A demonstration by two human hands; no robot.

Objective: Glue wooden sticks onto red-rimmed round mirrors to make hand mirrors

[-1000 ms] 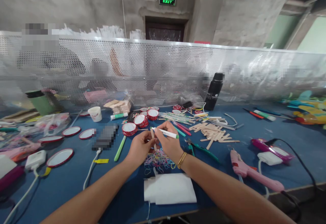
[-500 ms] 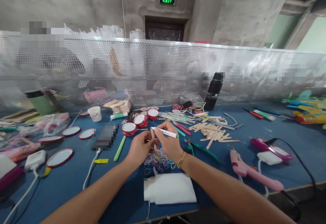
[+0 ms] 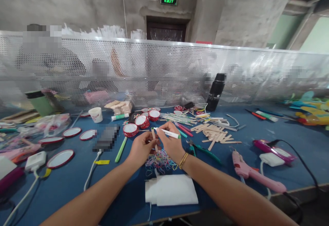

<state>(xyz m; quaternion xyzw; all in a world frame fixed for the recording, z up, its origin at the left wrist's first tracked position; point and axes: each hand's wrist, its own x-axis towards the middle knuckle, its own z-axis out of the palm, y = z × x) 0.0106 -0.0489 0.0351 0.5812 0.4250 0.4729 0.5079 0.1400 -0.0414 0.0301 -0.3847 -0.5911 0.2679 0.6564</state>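
Observation:
Between the fingers of my left hand point(image 3: 141, 150) is a light wooden stick point(image 3: 154, 137), held upright. My right hand point(image 3: 172, 145) grips a white marker point(image 3: 168, 133) with a green end, and its tip is at the upper end of the stick. Whether the tip touches the wood I cannot tell. Just below my hands lies a heap of colourful bands point(image 3: 161, 161), and nearer the table edge a folded white cloth point(image 3: 172, 190).
Wooden sticks point(image 3: 216, 133), green pliers point(image 3: 207, 153) and a pink glue gun point(image 3: 254, 174) lie on the right. A black bottle point(image 3: 216, 92) stands by the perforated divider point(image 3: 164, 72). Red-rimmed discs point(image 3: 60, 159), a phone point(image 3: 106, 137) and a paper cup point(image 3: 96, 114) are on the left.

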